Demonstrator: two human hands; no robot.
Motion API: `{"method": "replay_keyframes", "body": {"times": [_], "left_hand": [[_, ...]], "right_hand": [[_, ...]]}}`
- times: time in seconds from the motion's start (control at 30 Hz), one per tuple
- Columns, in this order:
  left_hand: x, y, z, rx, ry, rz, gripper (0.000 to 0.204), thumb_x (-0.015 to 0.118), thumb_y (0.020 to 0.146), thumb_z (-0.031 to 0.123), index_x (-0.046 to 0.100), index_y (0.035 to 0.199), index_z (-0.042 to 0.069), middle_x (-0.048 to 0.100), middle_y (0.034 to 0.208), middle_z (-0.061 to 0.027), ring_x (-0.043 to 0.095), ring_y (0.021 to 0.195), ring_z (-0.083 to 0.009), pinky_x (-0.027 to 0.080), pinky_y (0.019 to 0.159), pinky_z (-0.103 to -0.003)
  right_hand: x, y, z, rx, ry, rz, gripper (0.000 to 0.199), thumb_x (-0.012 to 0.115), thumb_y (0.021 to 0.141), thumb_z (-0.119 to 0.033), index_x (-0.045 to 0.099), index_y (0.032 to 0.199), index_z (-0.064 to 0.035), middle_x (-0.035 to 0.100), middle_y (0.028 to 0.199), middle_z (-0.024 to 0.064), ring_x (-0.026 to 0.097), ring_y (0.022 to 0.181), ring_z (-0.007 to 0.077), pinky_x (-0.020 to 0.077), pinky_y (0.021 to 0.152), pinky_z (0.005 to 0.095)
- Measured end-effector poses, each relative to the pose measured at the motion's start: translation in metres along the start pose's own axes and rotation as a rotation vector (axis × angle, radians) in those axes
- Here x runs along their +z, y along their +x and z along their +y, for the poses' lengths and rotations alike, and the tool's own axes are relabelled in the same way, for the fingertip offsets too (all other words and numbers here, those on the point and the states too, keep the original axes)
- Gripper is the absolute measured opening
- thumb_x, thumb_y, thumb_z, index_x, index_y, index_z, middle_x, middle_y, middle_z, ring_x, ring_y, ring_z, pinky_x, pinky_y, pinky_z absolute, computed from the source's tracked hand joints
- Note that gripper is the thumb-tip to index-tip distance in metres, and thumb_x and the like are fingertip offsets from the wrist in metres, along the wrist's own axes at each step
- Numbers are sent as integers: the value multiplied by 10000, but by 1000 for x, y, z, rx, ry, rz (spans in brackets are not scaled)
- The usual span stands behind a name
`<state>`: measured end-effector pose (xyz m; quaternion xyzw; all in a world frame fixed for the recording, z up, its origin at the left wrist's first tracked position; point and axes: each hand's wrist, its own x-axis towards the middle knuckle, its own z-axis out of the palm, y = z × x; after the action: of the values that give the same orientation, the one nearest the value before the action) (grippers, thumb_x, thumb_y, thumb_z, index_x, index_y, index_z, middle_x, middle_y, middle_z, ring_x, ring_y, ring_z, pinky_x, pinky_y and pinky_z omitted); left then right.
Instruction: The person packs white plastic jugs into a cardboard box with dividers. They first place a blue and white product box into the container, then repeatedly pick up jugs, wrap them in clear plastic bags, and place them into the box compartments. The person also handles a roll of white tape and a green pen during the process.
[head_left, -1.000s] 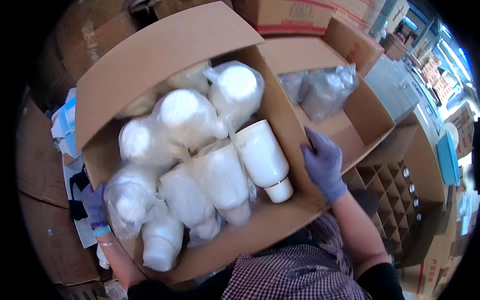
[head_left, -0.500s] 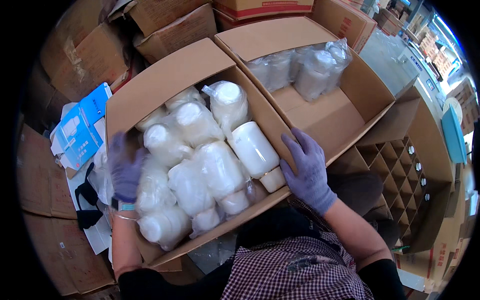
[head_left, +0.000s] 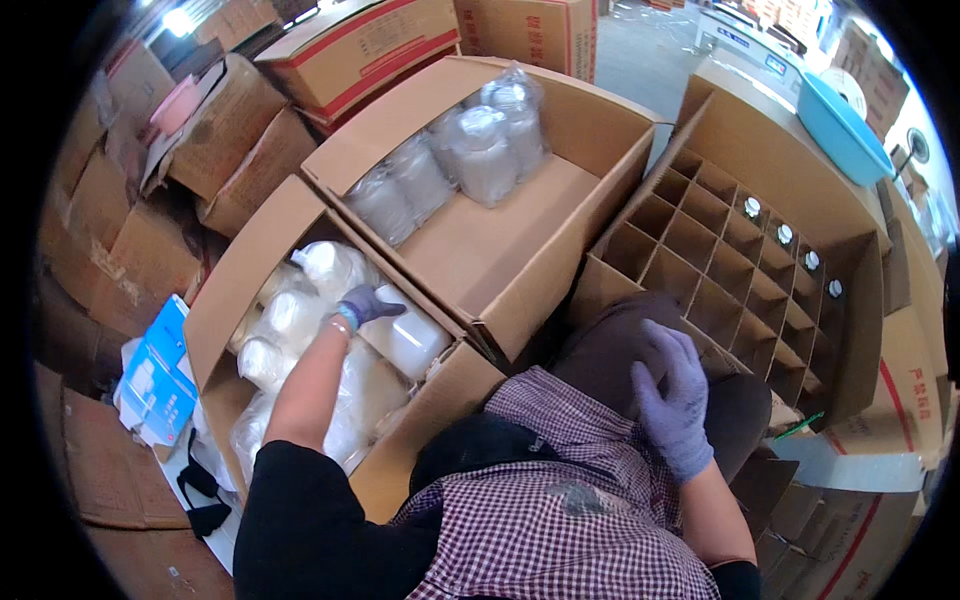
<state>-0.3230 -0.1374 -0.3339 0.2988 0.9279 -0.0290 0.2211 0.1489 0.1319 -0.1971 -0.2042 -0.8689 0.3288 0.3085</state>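
Observation:
My left hand [head_left: 368, 305], in a lavender knit glove, reaches into the left cardboard box [head_left: 440, 385]. Its fingers close round the far end of a glossy white container [head_left: 416, 345] that has no plastic wrap. Several white containers in clear plastic bags [head_left: 293, 318] fill the rest of this box, partly hidden under my left forearm. Over my lap, my right hand [head_left: 676, 400], gloved alike, hangs with thumb and fingers apart and nothing in it.
Behind stands another open box [head_left: 500, 262] with several bagged containers [head_left: 485, 155] along its far side. To the right is a box with a cardboard divider grid [head_left: 715, 262] and several white-capped items. A light-blue basin [head_left: 843, 125] sits beyond; stacked cartons [head_left: 365, 52] rise at the back.
My left hand has gone from the box's left side onto the unwrapped container. My right hand has left the box's edge for my lap. The view has swung to the right.

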Motion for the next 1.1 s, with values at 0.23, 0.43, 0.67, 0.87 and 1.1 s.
{"method": "replay_keyframes", "body": {"times": [0.23, 0.43, 0.67, 0.87, 1.1], "left_hand": [[-93, -163, 57, 211, -5, 642, 761, 912, 619, 292, 655, 1259, -30, 657, 1131, -179, 619, 1056, -305, 502, 913, -384], [-187, -298, 149, 436, -293, 1075, 703, 874, 618, 310, 639, 1198, -9, 549, 1069, -91, 567, 1001, -251, 473, 911, -364], [-134, -225, 252, 962, -702, 953, 990, 817, 668, 701, 537, 1281, -25, 586, 1214, -137, 574, 1119, -253, 457, 980, -384], [-102, -142, 353, 822, -1114, 601, 732, 392, 1056, 560, 498, 1369, -93, 593, 1297, -190, 586, 1147, -254, 471, 994, -379], [-65, -115, 412, 798, -1154, 505, 609, 326, 1107, 462, 572, 1244, -78, 645, 1134, -165, 600, 1045, -217, 480, 930, -351]], "right_hand": [[-29, -31, 39, 187, 164, 132, 412, 645, 846, -12, 622, 1256, 14, 643, 1187, 188, 638, 1116, 313, 490, 989, 370], [-8, -5, 23, 290, 810, -20, 367, 658, 955, -159, 606, 1284, -4, 640, 1180, 129, 642, 1047, 209, 511, 937, 304], [-30, 12, 44, 476, 1314, -250, 718, 578, 984, -546, 377, 1475, -61, 525, 1312, 115, 615, 1073, 199, 602, 691, 307], [-125, -11, 75, -155, -123, 584, 851, 849, 694, -260, 442, 1416, -67, 516, 1360, 182, 542, 1214, 341, 438, 1043, 449], [-181, -21, 254, 863, -879, 21, 871, 813, 740, -341, 394, 1490, -198, 416, 1503, 135, 555, 1178, 403, 456, 988, 546]]}}
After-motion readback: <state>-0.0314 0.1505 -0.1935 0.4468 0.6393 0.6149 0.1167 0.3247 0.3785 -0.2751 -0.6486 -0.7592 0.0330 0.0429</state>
